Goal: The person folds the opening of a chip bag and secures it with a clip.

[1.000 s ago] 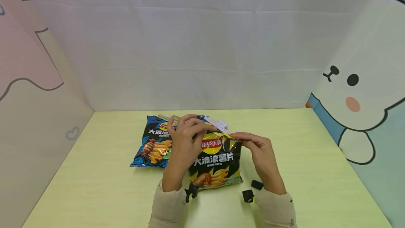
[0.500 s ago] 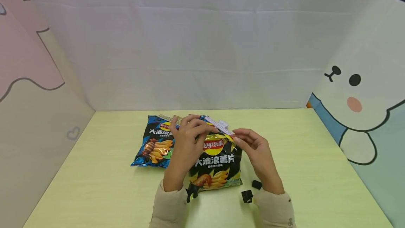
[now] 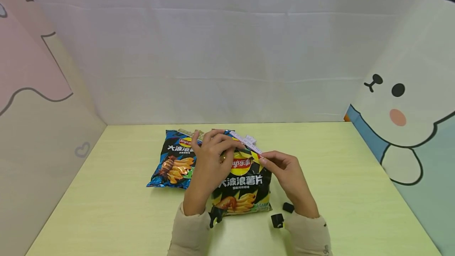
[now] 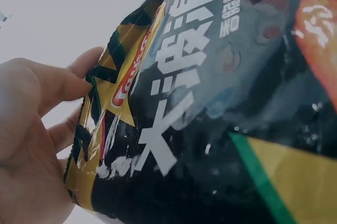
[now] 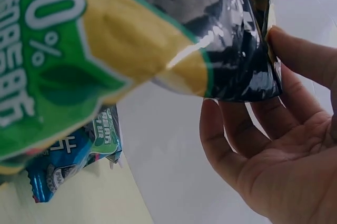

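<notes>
A black Lay's chip bag (image 3: 245, 192) with yellow patches is held up by its top edge in the middle of the head view. My left hand (image 3: 210, 161) pinches the top edge near its left corner, thumb in front, as the left wrist view shows. At the top right corner, my right hand (image 3: 289, 173) pinches the edge between thumb and fingers; in the right wrist view its lower fingers curl behind the bag. A blue Lay's chip bag (image 3: 174, 165) lies behind, with a gold bag clip (image 3: 185, 132) along its top. My left hand hides part of both bags.
A white bag clip (image 3: 245, 141) lies slanted behind the black bag, across blue packaging; whether that is a second bag I cannot tell. Small black pieces (image 3: 277, 221) sit at the right sleeve. Pale table (image 3: 355, 185) surrounds everything, with a white cloth wall (image 3: 227, 62) behind.
My right fingers have shifted slightly along the top right corner of the black bag. The left thumb now covers more of the red logo. The blue bag stays still.
</notes>
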Action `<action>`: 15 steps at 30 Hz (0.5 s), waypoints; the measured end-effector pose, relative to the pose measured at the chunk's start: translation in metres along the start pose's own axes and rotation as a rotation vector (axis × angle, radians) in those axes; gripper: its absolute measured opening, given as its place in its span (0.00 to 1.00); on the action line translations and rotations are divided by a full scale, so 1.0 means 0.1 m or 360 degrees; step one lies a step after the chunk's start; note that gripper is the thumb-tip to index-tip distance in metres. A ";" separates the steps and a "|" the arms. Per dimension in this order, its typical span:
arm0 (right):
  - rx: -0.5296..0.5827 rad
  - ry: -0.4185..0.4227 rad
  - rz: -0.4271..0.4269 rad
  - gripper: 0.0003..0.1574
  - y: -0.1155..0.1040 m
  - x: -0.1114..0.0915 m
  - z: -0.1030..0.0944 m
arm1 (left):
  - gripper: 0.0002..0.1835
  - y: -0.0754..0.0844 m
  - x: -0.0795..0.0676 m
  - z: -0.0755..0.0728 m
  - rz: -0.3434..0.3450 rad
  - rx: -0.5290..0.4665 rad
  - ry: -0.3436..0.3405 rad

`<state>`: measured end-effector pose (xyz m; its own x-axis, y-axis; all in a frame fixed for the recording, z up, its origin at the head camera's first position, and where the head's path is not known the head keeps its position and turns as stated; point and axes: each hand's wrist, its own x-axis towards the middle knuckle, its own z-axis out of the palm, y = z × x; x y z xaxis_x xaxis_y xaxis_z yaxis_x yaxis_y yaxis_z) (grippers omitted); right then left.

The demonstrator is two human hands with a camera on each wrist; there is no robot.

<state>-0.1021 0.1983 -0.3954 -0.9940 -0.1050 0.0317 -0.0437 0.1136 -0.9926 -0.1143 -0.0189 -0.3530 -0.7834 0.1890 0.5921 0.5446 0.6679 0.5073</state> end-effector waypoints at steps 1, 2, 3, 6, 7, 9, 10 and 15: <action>0.0005 0.0003 -0.0012 0.16 0.00 0.00 0.00 | 0.13 0.00 0.00 0.00 -0.0002 0.0006 -0.0006; 0.0008 0.0007 -0.0021 0.16 0.00 0.00 0.00 | 0.12 0.01 -0.01 0.01 -0.0009 0.0018 -0.0013; 0.0010 0.0009 -0.0029 0.16 0.00 -0.01 0.00 | 0.10 0.01 -0.01 0.01 -0.0019 0.0027 -0.0022; 0.0018 0.0009 -0.0046 0.16 0.00 -0.01 0.00 | 0.09 0.03 -0.01 0.03 -0.0063 0.0055 -0.0048; 0.0019 0.0008 -0.0052 0.16 0.00 -0.01 0.00 | 0.11 0.03 -0.01 0.03 -0.0080 0.0067 -0.0057; 0.0029 0.0002 -0.0065 0.15 0.00 -0.02 0.00 | 0.12 0.03 -0.01 0.04 -0.0109 0.0081 -0.0071; 0.0034 -0.0002 -0.0071 0.15 0.00 -0.02 0.00 | 0.11 0.04 -0.01 0.04 -0.0119 0.0089 -0.0074; 0.0054 -0.0016 -0.0083 0.15 0.00 -0.02 0.00 | 0.09 0.04 -0.01 0.04 -0.0141 0.0106 -0.0086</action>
<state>-0.1004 0.1987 -0.3952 -0.9893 -0.1200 0.0825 -0.0918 0.0744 -0.9930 -0.1126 -0.0138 -0.3540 -0.8435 0.1642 0.5114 0.4528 0.7296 0.5125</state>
